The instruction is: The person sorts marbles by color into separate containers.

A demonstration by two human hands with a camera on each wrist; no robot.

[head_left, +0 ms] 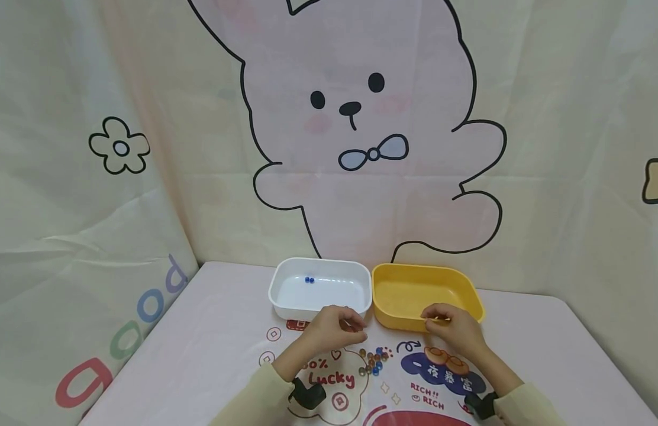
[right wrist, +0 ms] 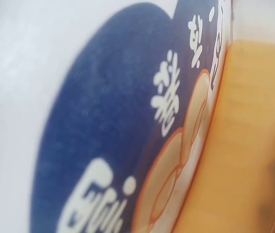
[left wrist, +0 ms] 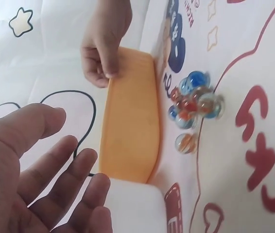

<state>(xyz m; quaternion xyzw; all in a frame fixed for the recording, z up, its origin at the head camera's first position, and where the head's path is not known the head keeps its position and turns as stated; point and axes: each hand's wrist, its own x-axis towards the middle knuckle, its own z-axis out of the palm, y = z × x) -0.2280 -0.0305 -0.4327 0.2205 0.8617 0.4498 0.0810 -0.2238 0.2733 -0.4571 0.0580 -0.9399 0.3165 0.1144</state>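
The left hand [head_left: 336,326], loosely spread, is beside the white tray [head_left: 297,311]; the right hand [head_left: 454,326] pinches the yellow tray [head_left: 397,321] at its near rim. Marbles [head_left: 378,358] lie between the wrists.

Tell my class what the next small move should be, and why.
Probably lower the left hand to the pile and pinch a blue marble. That hand is open, looks empty and hovers close by; blue marbles lie in the mixed pile on the table, and the white tray holds two blue ones.
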